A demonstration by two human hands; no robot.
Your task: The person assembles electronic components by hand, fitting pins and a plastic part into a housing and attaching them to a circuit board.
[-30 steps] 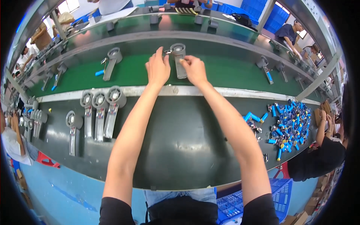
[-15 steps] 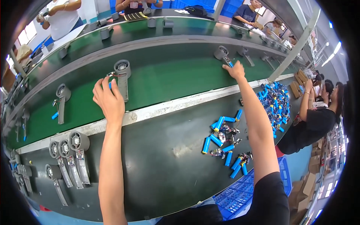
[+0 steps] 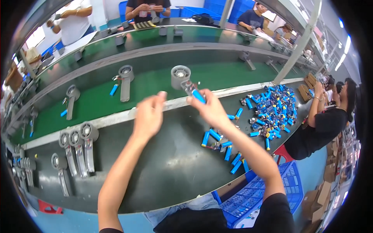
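Note:
My right hand (image 3: 213, 110) grips a handheld fan (image 3: 181, 77) by its handle end. The fan has a round grey head, and a blue cylindrical battery (image 3: 198, 96) lies along its handle, partly hidden by my fingers. To its left, my left hand (image 3: 149, 116) hovers near the belt's edge with fingers loosely apart and nothing seen in them. Beyond that hand, another grey fan (image 3: 125, 85) rests on the green belt, a blue battery (image 3: 114, 90) and small circuit board beside its handle. Further left sits a similar fan (image 3: 71, 101) with its own battery.
A large heap of blue batteries with circuit boards (image 3: 276, 108) covers the table's right side, with several loose ones (image 3: 215, 134) nearer me. Several grey fans (image 3: 88, 147) lie at left. A blue crate (image 3: 248, 200) stands below the table. A co-worker (image 3: 330, 124) sits at right; others work across the belt.
My right hand has brought the fan from the belt's far right toward the middle and nearer me. My left hand has moved right, away from the fan with the battery beside it.

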